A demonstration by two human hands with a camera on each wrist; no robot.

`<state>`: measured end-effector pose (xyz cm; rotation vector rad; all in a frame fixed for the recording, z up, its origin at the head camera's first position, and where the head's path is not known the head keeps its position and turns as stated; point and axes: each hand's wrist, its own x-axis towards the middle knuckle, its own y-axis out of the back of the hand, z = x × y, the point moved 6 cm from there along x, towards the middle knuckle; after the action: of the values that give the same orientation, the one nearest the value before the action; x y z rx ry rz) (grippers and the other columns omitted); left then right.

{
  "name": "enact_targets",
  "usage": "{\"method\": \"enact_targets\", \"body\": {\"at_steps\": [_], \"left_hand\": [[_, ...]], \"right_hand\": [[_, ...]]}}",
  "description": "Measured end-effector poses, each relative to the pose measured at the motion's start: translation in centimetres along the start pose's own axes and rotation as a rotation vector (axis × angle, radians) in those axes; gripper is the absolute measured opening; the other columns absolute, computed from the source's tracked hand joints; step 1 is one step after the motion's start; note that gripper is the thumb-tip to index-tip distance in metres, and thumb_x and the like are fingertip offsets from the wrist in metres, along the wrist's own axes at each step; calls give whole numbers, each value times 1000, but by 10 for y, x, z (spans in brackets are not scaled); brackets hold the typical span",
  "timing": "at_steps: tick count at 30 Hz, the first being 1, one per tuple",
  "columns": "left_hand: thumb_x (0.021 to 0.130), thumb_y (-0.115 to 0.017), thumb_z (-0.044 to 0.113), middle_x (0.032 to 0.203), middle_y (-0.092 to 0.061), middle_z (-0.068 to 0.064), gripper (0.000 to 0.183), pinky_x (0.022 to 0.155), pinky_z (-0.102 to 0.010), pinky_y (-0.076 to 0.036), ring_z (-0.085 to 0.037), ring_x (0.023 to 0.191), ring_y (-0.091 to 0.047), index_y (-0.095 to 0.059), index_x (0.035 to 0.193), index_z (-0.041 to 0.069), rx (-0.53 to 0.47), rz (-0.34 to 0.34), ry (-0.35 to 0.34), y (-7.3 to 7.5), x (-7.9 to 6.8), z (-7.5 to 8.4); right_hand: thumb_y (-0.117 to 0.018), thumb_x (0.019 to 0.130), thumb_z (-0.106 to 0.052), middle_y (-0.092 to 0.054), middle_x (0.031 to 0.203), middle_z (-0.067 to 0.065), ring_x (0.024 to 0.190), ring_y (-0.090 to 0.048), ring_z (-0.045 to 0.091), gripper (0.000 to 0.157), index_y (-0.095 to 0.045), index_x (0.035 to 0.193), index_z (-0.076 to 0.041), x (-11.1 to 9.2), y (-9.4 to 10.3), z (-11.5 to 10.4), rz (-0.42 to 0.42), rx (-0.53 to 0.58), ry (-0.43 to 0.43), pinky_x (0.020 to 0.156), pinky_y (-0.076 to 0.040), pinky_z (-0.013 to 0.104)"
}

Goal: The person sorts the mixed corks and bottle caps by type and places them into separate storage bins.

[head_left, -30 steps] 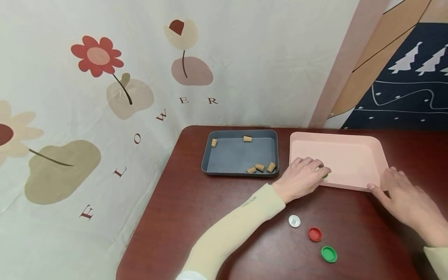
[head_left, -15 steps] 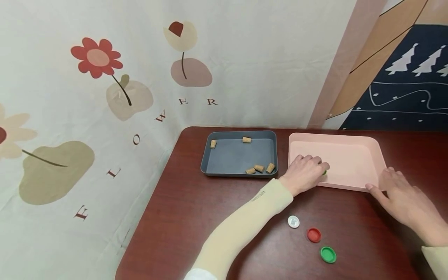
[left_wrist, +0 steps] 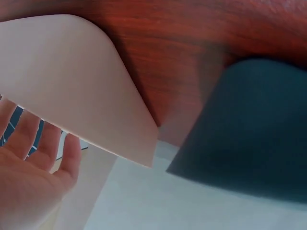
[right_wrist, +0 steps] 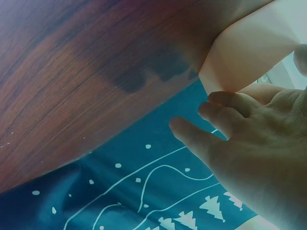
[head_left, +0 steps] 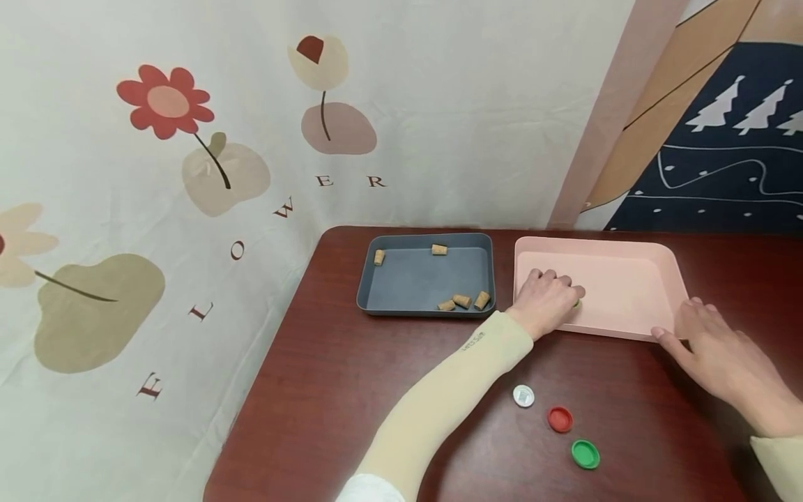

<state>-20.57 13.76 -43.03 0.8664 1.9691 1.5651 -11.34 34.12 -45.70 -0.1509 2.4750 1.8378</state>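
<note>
The wall cloth (head_left: 188,209) reads "FLOWER" in scattered brown letters.

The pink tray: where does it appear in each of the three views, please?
Head: the pink tray lies right of centre, beside the grey tray.
Left wrist: it fills the upper left, above the left hand.
Right wrist: only a corner shows, upper right, by the right hand.
Shared landmark: the red-brown table.

Two trays sit on the desk (head_left: 351,390): one grey tray (head_left: 422,282) and one pink tray (head_left: 627,289). Five corks (head_left: 462,300) lie in the grey one. Three bottle caps (head_left: 560,419) lie loose, white, red and green.
</note>
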Motion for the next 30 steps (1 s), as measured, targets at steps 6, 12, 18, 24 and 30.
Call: {"method": "enact_targets", "body": {"at_steps": [6,12,18,24,30], "left_hand": [[103,-60,38,118,-69,12,24,92,-35,-45,-13,110,-63,-70,125,37,-3,86,15,4,-6,-7],[106,-50,54,137,-61,12,38,112,-42,-35,-13,130,-54,-64,137,36,-101,114,32,9,-20,-16],[106,-45,57,143,-58,10,46,115,-47,-34,-14,137,-49,-59,142,33,-65,205,-14,13,-45,-23],[105,-47,57,148,-55,7,48,119,-53,-27,-16,140,-46,-58,143,31,-15,255,-73,19,-70,-26],[105,-45,59,147,-56,5,52,120,-55,-26,-18,141,-46,-58,144,27,-26,264,-133,17,-99,-25]], "right_hand": [[-42,108,-52,-11,151,52,142,-13,66,93,-13,150,26,2,2,-3,-19,-6,6,108,-21,78],[-43,108,-51,-13,150,52,141,-16,67,93,-13,150,26,2,4,-3,-9,-13,5,106,-23,79],[-43,109,-50,-13,151,52,142,-15,66,91,-14,150,25,0,3,-2,7,-8,19,106,-22,78],[-43,109,-50,-11,151,52,143,-13,66,91,-13,151,25,-1,2,-2,-6,-2,18,110,-17,76],[-42,109,-51,-11,151,52,142,-14,66,92,-13,150,25,-1,2,-3,-10,-1,9,110,-18,77]]}}
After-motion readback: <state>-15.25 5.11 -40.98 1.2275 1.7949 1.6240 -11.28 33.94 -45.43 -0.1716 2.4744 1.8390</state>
